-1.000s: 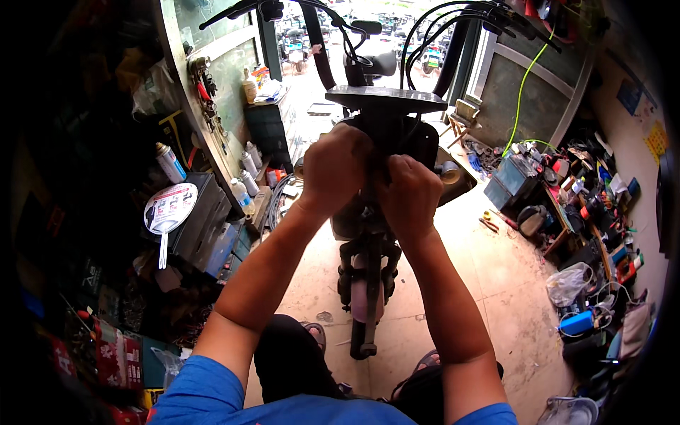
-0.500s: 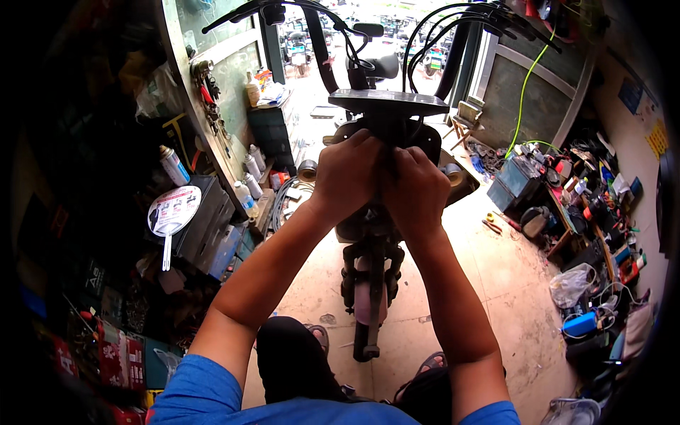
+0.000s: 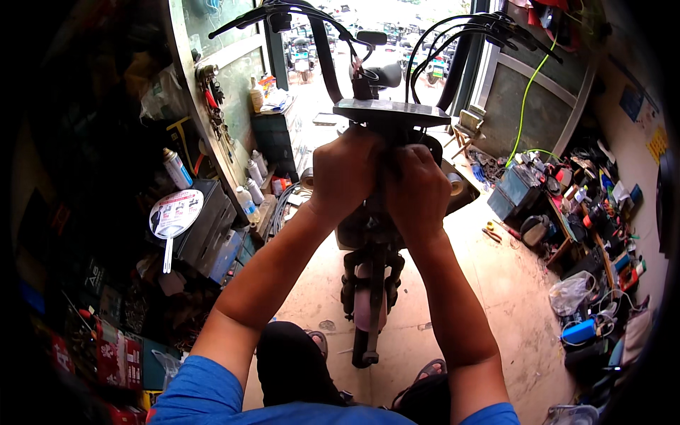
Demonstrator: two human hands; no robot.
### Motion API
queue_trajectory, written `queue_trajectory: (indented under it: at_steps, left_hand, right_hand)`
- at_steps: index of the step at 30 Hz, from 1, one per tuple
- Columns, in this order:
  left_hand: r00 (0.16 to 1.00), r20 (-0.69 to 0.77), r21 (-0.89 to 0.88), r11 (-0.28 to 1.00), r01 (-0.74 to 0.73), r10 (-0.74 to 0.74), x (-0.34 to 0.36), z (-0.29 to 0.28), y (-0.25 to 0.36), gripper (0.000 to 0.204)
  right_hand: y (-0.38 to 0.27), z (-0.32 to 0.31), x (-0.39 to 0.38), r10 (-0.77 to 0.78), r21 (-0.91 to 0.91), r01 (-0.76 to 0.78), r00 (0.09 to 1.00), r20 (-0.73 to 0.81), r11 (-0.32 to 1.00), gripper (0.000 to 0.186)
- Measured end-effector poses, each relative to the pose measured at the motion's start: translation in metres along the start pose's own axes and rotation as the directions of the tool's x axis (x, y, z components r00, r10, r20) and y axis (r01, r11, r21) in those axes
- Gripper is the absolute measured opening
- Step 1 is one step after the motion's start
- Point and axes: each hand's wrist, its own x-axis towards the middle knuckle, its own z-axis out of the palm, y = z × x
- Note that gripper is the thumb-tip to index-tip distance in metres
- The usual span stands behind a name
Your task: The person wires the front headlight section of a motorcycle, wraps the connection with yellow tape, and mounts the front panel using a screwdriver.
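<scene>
A dark two-wheeled scooter or e-bike (image 3: 368, 275) stands between my legs and the doorway, its wheel toward me. Its handlebar (image 3: 273, 10), trailing black cables, rises at the far side. My left hand (image 3: 345, 170) and my right hand (image 3: 416, 188) are side by side, just below a flat dark plate (image 3: 393, 112) on the bike. Both have curled fingers and knuckles turned up, pressed in close to the dark bodywork. Whatever they grip lies in shadow behind the fingers, and I cannot make it out.
At left, a round paper fan (image 3: 175, 213) and a spray can (image 3: 177, 168) rest on a dark cabinet. Pliers (image 3: 491, 234) lie on the floor at right, near a grey box (image 3: 513, 193) and cluttered shelves. A green cable (image 3: 525, 106) hangs by the door.
The view has shifted slightly, so the bike and room sit a little lower. My right hand's fingers have rolled slightly inward; both hands stay at the same part of the bike.
</scene>
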Motion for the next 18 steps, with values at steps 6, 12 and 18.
queue_trajectory:
  at_steps: [6,12,18]
  left_hand:
    - [1.0,0.016,0.031,1.0,-0.002,0.001,0.002,0.002,0.005,0.008]
    - [0.99,-0.13,0.041,0.997,0.067,-0.062,0.003,0.007,0.0,0.006]
    - [0.997,-0.043,-0.06,0.996,0.068,-0.071,-0.002,0.002,0.005,0.007]
  right_hand:
    - [0.011,0.013,-0.002,-0.023,-0.091,0.021,0.999,-0.024,0.996,0.008]
    - [0.009,0.009,-0.02,0.037,-0.072,-0.032,0.997,0.074,0.997,0.006]
    - [-0.007,0.004,0.006,0.094,-0.03,-0.093,0.995,0.028,0.995,0.011]
